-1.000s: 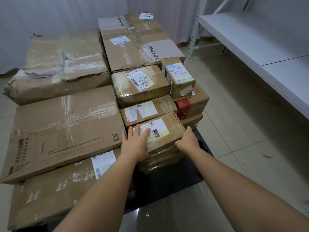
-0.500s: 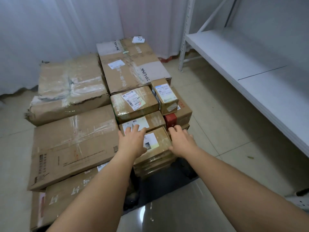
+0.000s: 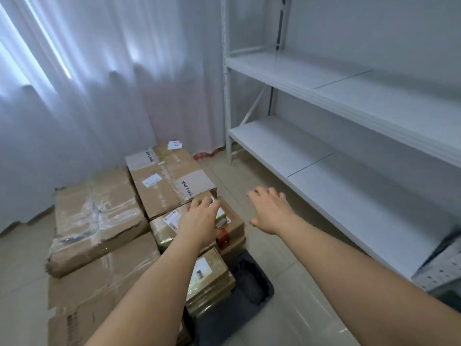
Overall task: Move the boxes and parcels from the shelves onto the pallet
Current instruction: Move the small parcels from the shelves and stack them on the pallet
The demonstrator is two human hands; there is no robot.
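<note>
Both arms stretched forward; left hand (image 3: 199,222) palm down, fingers relaxed; right hand (image 3: 270,211) spread, holding nothing

Bare floor (image 3: 249,196) runs between the stacked boxes (image 3: 99,221) on the left and the white shelves (image 3: 349,171) on the right; a curtain (image 3: 99,96) closes the far side.

Cool daylight through the curtain (image 3: 74,83) at left, soft motion blur, wide-angle bending at edges

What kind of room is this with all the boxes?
Probably a small storeroom or parcel depot. Taped brown cardboard boxes with shipping labels are stacked on a low dark pallet on the tiled floor, beside white metal shelving with bare boards. A pale curtain hangs behind.
</note>
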